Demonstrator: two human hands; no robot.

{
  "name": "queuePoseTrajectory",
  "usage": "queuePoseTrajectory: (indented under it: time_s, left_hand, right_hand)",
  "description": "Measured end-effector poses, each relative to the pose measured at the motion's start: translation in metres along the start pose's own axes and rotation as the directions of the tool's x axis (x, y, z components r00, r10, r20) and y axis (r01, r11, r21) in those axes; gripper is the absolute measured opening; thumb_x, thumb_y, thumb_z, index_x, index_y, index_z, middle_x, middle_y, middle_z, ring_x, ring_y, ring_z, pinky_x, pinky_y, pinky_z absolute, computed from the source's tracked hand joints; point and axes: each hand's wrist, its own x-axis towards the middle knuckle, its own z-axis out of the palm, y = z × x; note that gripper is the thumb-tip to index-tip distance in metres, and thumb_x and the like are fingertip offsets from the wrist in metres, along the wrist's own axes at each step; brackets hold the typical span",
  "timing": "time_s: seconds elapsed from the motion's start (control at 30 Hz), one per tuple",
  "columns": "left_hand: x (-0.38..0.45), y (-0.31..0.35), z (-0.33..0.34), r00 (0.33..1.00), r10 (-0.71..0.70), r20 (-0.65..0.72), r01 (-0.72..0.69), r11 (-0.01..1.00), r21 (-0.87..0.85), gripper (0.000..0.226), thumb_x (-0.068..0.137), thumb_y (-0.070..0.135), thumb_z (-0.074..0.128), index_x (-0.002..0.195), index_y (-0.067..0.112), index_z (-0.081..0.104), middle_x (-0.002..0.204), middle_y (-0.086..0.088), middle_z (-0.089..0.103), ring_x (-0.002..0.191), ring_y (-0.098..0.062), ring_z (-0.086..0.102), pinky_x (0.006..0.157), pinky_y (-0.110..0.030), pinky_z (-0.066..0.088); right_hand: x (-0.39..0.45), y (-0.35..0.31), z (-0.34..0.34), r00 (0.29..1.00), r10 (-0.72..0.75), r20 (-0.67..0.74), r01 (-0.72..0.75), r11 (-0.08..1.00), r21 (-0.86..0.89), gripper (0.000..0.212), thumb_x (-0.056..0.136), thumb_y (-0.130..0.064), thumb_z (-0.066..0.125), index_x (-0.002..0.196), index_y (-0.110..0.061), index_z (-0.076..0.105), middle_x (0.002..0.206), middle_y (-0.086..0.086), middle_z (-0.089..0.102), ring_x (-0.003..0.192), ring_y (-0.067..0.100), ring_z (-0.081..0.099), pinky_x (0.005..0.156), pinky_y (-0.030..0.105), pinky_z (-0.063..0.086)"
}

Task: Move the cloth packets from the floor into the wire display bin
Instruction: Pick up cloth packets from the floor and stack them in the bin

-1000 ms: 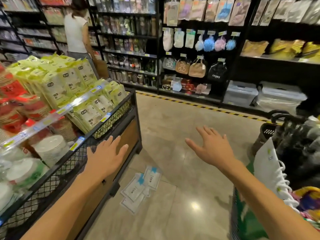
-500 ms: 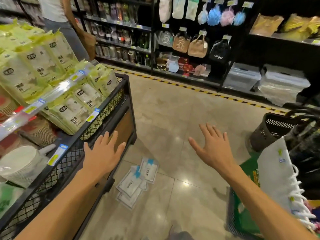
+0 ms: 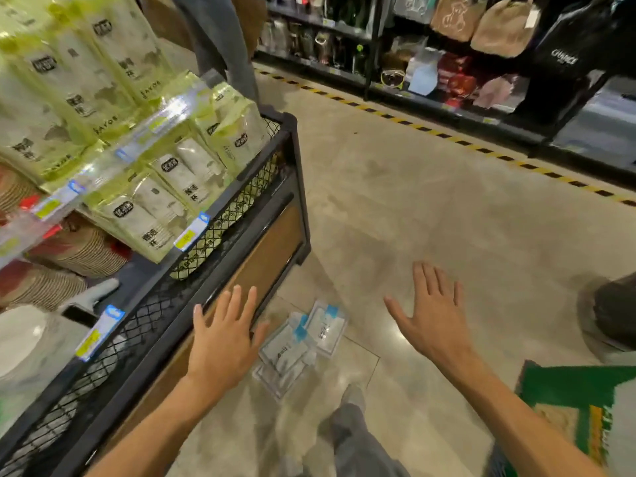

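Note:
Several clear cloth packets (image 3: 298,346) with blue labels lie in a loose pile on the tiled floor, beside the base of the black wire display bin (image 3: 237,215). The bin stands to the left and is stacked with green-and-white packs. My left hand (image 3: 223,335) hovers flat with fingers spread, above the bin's wooden lower panel and just left of the packets. My right hand (image 3: 432,315) is spread open too, in the air to the right of the pile. Neither hand holds anything.
A price-tag rail (image 3: 103,166) crosses the bin. Stacked paper plates and cups (image 3: 20,335) fill its near left part. Store shelving (image 3: 447,63) lines the far side behind a yellow-black floor stripe (image 3: 447,136). A green bag (image 3: 578,407) and dark basket (image 3: 612,315) sit right. My grey trouser leg (image 3: 354,435) is below.
The view has tilted down and closed in on the floor pile. Both open hands have dropped lower toward the packets. The person at the far shelves is now mostly out of frame.

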Motion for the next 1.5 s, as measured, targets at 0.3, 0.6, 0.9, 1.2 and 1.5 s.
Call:
queuePoseTrajectory:
  time_s: [0.3,0.6,0.9,1.2,1.5]
  left_hand:
    - [0.102,0.005,0.125,0.993,-0.071,0.097,0.07,0.997,0.013,0.07,0.101,0.06,0.02,0.157,0.021,0.035,0.161,-0.006,0.04,0.149,-0.025,0.037,0.115,-0.071,0.021]
    - [0.203,-0.013,0.368,0.98,0.008,0.197,0.009,0.996,-0.089,0.074,0.103,0.051,0.015,0.143,0.006,0.057,0.148,-0.02,0.053,0.121,-0.041,0.063,0.11,-0.059,0.027]
    - [0.27,-0.031,0.638,0.941,0.108,0.32,-0.099,0.994,-0.045,0.073,0.095,0.05,0.034,0.153,0.006,0.042,0.157,-0.02,0.042,0.143,-0.039,0.043,0.108,-0.068,0.034]
    - [0.352,-0.056,0.784,0.972,0.077,0.223,-0.057,0.994,-0.096,0.091,0.093,0.064,0.051,0.157,0.006,0.021,0.16,-0.028,0.027,0.146,-0.044,0.03,0.11,-0.069,0.031]
    - [0.348,-0.032,0.785,0.977,-0.16,0.139,0.204,0.884,-0.421,0.047,0.08,0.039,0.078,0.108,0.006,0.06,0.122,-0.021,0.058,0.116,-0.04,0.049,0.101,-0.05,0.031]
  right_hand:
    - [0.07,0.011,0.133,0.992,0.049,0.115,-0.044,0.998,-0.046,0.093,0.094,-0.074,0.022,0.163,-0.013,0.023,0.17,0.008,0.026,0.157,0.031,0.024,0.127,0.057,0.018]
    - [0.114,0.03,0.393,0.95,0.119,0.287,-0.072,0.983,-0.17,0.101,0.09,-0.079,0.008,0.165,-0.012,0.011,0.172,0.009,0.013,0.16,0.029,0.012,0.128,0.054,0.006]
    - [0.155,0.045,0.666,0.852,0.169,0.496,0.012,0.94,-0.341,0.114,0.082,-0.082,-0.008,0.162,-0.001,-0.006,0.173,0.017,-0.002,0.161,0.03,0.004,0.128,0.056,0.008]
    - [0.195,0.041,0.848,0.899,0.242,0.364,-0.24,0.969,-0.052,0.147,0.068,-0.104,0.031,0.16,0.004,-0.009,0.171,0.023,-0.009,0.159,0.035,-0.008,0.128,0.058,-0.002]
    - [0.195,0.03,0.863,0.881,0.447,0.157,-0.474,0.843,0.256,0.129,0.062,-0.065,0.088,0.157,-0.006,0.023,0.167,0.011,0.018,0.155,0.031,0.016,0.12,0.055,0.015]
